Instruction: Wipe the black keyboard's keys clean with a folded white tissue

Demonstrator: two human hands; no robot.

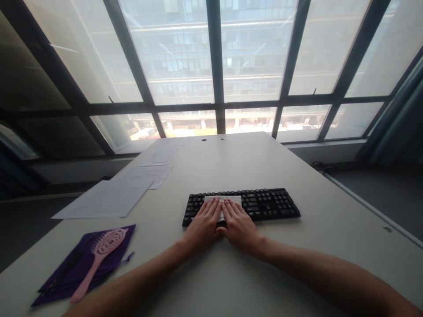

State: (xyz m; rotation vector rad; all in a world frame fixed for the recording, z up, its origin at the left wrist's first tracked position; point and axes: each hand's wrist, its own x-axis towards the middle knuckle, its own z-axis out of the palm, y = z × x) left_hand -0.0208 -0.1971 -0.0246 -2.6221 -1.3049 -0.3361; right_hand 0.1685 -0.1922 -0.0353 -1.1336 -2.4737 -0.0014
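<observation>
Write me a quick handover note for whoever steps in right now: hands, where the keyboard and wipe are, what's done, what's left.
Left hand: flat, fingers spread, pressing the white wipe onto the keyboard.
Right hand: flat beside it, on the same wipe.
Keyboard: black, mid-table, in front of the person; wipe lies on its left-middle keys.
Also on the table: pink hairbrush on a purple pouch at near left, papers behind it.
Done: wipe laid on the keys.
Left: the right end of the keyboard is uncovered; how much has been wiped cannot be told.

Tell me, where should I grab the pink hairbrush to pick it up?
Probably by the handle. The pink hairbrush lies flat on the purple pouch, its long thin handle pointing toward the near table edge, its wide head farther away. Come from above at the near end and close your grip around the handle.
</observation>
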